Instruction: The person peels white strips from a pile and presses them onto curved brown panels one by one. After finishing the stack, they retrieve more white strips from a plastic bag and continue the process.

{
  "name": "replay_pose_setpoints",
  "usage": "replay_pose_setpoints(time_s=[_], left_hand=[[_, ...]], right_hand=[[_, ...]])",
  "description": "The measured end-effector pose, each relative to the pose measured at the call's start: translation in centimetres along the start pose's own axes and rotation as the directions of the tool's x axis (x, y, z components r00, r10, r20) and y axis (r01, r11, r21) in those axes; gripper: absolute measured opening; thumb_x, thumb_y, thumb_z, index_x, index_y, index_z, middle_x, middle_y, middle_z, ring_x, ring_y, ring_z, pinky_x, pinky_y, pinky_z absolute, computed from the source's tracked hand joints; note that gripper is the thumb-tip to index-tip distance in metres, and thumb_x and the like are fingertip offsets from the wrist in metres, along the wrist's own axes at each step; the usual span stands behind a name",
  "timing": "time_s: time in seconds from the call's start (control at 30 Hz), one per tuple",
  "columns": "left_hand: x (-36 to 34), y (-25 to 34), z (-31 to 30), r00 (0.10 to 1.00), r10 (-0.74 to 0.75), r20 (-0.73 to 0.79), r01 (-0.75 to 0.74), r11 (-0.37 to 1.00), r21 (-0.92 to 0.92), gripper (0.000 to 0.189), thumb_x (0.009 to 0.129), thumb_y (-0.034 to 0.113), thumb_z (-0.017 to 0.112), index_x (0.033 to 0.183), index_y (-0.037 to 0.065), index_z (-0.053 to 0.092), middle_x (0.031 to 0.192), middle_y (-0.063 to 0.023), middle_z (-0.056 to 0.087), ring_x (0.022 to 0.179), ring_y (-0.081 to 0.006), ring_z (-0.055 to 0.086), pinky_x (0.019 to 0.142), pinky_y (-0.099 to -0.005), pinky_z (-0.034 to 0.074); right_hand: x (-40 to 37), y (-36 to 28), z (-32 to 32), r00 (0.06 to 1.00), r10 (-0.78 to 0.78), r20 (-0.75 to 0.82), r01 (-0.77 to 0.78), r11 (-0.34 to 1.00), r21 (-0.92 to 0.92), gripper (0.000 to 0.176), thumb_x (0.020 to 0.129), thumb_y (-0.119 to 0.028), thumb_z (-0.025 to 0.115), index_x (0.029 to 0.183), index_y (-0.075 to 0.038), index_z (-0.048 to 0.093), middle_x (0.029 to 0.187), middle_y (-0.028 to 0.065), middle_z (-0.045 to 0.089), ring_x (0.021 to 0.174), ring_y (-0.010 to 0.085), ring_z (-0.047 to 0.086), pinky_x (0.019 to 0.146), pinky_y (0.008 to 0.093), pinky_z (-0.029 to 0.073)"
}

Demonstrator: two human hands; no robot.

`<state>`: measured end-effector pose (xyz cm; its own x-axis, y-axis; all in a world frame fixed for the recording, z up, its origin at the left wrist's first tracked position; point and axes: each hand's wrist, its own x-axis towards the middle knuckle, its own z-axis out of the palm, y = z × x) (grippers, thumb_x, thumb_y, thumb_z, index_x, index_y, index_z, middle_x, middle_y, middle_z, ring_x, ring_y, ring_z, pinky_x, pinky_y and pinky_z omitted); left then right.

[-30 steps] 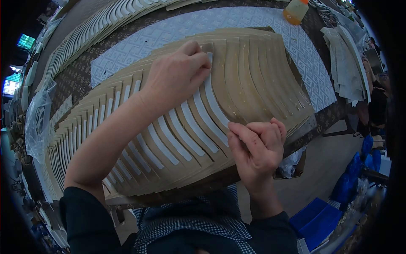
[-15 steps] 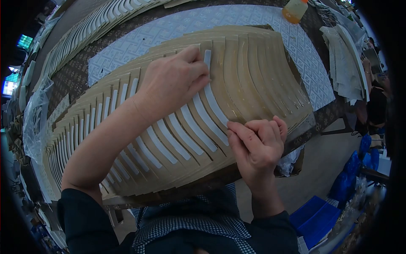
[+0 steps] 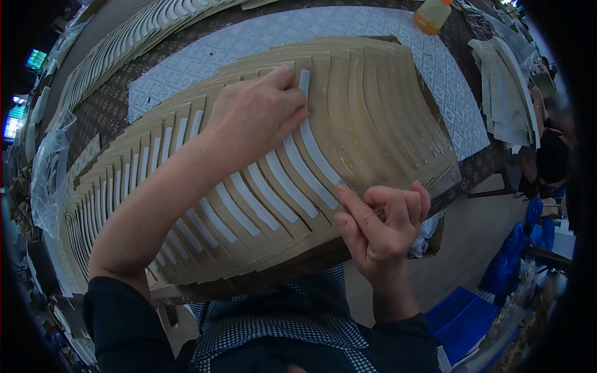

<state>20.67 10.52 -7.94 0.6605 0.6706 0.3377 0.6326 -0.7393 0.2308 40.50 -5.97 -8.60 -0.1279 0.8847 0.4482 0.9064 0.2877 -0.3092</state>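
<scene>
A fanned stack of overlapping tan cardboard pieces (image 3: 382, 112) lies across the table, its curved edges running front to back. On many of the pieces sits a narrow white strip (image 3: 318, 151); the rightmost one passes by both hands. My left hand (image 3: 264, 102) is closed, with its curled fingertips at the upper part of this strip. At the strip's lower end, the index fingertip of my right hand (image 3: 387, 217) touches it, the thumb held apart below. Shiny streaks show on the bare cardboard farther right.
A patterned pale sheet (image 3: 448, 81) lies under the stack on a dark table. An orange-liquid bottle (image 3: 430, 17) stands at the back. More fanned strips (image 3: 134, 46) lie at the far left, beside clear plastic (image 3: 50, 180). Cardboard pieces (image 3: 505, 93) and a person's arm (image 3: 538, 102) are at right.
My right thumb has come away from the index finger, which earlier pinched the strip's lower end with it. The strip's end now lies down on the cardboard. My left hand has barely moved.
</scene>
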Motion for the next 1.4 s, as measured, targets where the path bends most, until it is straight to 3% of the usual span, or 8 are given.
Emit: replay_pose_setpoints(time_s=[0.7,0.9,0.97,1.07,1.17,1.4], left_hand=[[-0.2,0.0,0.1,0.999,0.015,-0.031,-0.015,1.0,0.023,0.012,0.088,0.02,0.068,0.089,0.008,0.07,0.093,-0.0037,0.058,0.08,-0.0225,0.067,0.07,-0.0362,0.054],[-0.2,0.2,-0.3,1.0,0.003,0.011,-0.003,1.0,0.029,0.014,0.086,0.014,0.07,0.097,0.006,0.074,0.096,-0.0046,0.063,0.08,-0.0222,0.068,0.072,-0.0351,0.055],[-0.2,0.1,-0.3,1.0,0.008,0.017,-0.009,0.999,0.036,0.016,0.085,0.015,0.071,0.098,0.006,0.074,0.097,-0.0046,0.063,0.079,-0.0219,0.068,0.072,-0.035,0.054],[-0.2,0.4,-1.0,0.996,-0.02,0.089,0.018,0.999,0.033,0.023,0.084,0.02,0.073,0.102,0.006,0.074,0.099,-0.0047,0.062,0.081,-0.0215,0.067,0.073,-0.035,0.054],[-0.4,1.1,-1.7,0.985,-0.059,0.163,0.051,0.997,0.05,0.03,0.083,0.026,0.074,0.106,0.007,0.074,0.102,-0.0048,0.06,0.085,-0.0215,0.067,0.075,-0.0352,0.053],[0.6,1.0,-2.2,0.968,-0.089,0.236,0.078,0.995,0.055,0.04,0.083,0.036,0.075,0.11,0.007,0.073,0.107,-0.0063,0.059,0.095,-0.024,0.065,0.081,-0.0374,0.052]], right_hand=[[-1.4,-0.2,1.5,0.996,0.054,-0.072,-0.059,0.996,-0.071,0.025,0.084,-0.022,0.071,0.107,-0.016,0.08,0.094,-0.0023,0.05,0.097,0.018,0.043,0.105,0.0458,0.026],[-1.4,-0.3,1.4,0.994,0.071,-0.081,-0.079,0.993,-0.092,0.024,0.083,-0.023,0.073,0.105,-0.018,0.08,0.094,-0.0031,0.052,0.098,0.0182,0.042,0.106,0.0462,0.025],[-1.5,-0.3,1.7,0.992,0.087,-0.092,-0.095,0.991,-0.093,0.023,0.083,-0.028,0.075,0.105,-0.021,0.08,0.095,-0.0047,0.052,0.098,0.0184,0.042,0.109,0.0472,0.022],[-1.3,-0.5,1.6,0.991,0.084,-0.106,-0.096,0.99,-0.103,0.023,0.084,-0.02,0.072,0.105,-0.018,0.08,0.094,-0.0026,0.052,0.099,0.0186,0.044,0.104,0.0457,0.027],[-1.5,-0.4,1.8,0.989,0.089,-0.114,-0.1,0.991,-0.094,0.023,0.082,-0.027,0.075,0.104,-0.021,0.08,0.094,-0.0046,0.052,0.097,0.0185,0.043,0.108,0.0473,0.023],[-1.3,-0.6,1.7,0.991,0.072,-0.112,-0.084,0.991,-0.104,0.023,0.082,-0.022,0.074,0.104,-0.019,0.08,0.094,-0.0035,0.052,0.098,0.0181,0.044,0.107,0.0465,0.025]])
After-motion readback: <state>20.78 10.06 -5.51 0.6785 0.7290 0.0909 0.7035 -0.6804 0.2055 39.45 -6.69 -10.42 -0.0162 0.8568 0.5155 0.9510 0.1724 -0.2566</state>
